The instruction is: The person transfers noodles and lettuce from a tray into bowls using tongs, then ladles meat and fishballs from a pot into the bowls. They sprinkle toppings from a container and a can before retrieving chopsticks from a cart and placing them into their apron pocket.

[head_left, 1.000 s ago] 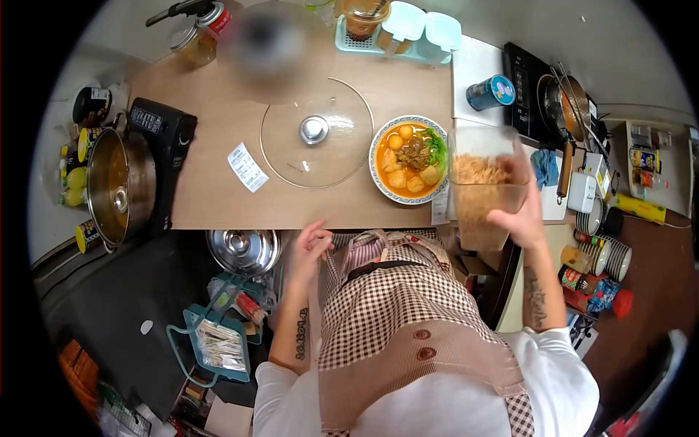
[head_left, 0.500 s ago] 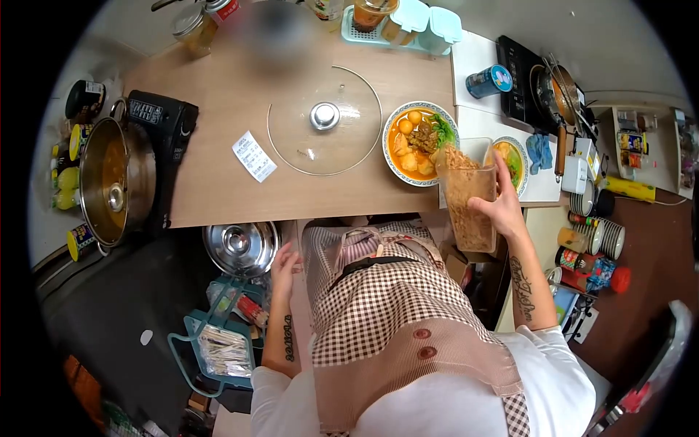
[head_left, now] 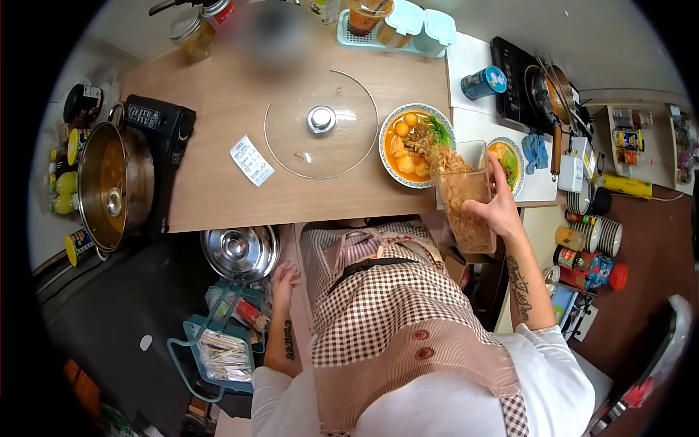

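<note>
My right hand is wrapped round a clear plastic container full of brown crispy flakes. It is tilted leftward, and its mouth hangs over the right edge of a patterned bowl. Flakes at the mouth reach the bowl's contents: orange broth, round balls, pale chunks, a brown topping and green leaves. A second bowl of similar food is partly hidden behind the container. Below the table's front edge, my left hand hangs with loosely bent fingers apart, holding nothing, beside a shiny metal lid.
On the table lie a glass lid and a printed receipt. A steel pot of broth is on the left. Back right are a blue can and a pan. A teal basket stands low left.
The container has tipped a little further left, and more flakes crowd its mouth and the bowl's right side. My left hand stays low. The whole view has shifted slightly.
</note>
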The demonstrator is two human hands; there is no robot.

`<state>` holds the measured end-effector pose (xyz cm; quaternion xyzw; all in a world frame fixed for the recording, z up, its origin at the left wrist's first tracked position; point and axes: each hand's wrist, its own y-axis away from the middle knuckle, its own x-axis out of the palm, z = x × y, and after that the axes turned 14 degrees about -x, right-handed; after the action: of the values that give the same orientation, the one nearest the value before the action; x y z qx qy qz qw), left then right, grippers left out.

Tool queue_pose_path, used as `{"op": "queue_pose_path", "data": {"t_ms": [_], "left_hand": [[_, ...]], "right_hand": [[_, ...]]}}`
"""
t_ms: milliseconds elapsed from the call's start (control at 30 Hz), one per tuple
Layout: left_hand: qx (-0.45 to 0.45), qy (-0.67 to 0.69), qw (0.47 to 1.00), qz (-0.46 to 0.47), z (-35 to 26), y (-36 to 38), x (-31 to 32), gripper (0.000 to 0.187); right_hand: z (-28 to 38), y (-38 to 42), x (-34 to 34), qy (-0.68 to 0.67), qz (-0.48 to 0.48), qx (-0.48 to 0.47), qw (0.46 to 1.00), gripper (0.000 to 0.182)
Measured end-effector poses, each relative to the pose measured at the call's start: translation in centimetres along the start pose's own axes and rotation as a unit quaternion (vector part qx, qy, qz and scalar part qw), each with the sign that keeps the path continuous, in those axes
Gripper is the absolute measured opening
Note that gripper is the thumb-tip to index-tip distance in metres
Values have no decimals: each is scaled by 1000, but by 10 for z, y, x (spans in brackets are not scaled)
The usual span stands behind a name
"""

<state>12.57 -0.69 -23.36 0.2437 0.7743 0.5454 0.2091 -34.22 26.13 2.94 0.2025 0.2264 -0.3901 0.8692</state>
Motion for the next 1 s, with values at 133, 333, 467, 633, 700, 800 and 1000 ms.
{"op": "queue_pose_path", "data": {"t_ms": [133,333,467,633,700,800,1000], "left_hand": [[-12,5,1000,-6,2,-9,0,47],[-11,-5,1000,-16,-9,-6,6,46],[-17,-28,999,-4,-21,-8,10,47],[-25,-77,997,-4,-42,-12,24,43],[-27,-88,996,-11,-53,-3,30,42],[-23,-96,995,-11,-60,-11,34,41],[-13,-99,995,-10,-67,-13,48,42]], "right_hand": [[-5,7,-2,54,22,-14,998,115],[-12,21,-6,-35,-8,-16,999,120],[-35,45,-13,-113,-23,-89,989,133],[-48,84,-36,-232,-164,-107,953,140],[-45,95,-69,-191,-195,-87,958,134],[-58,101,-100,-95,-244,-17,965,119],[-90,99,-119,35,-164,78,983,111]]}}
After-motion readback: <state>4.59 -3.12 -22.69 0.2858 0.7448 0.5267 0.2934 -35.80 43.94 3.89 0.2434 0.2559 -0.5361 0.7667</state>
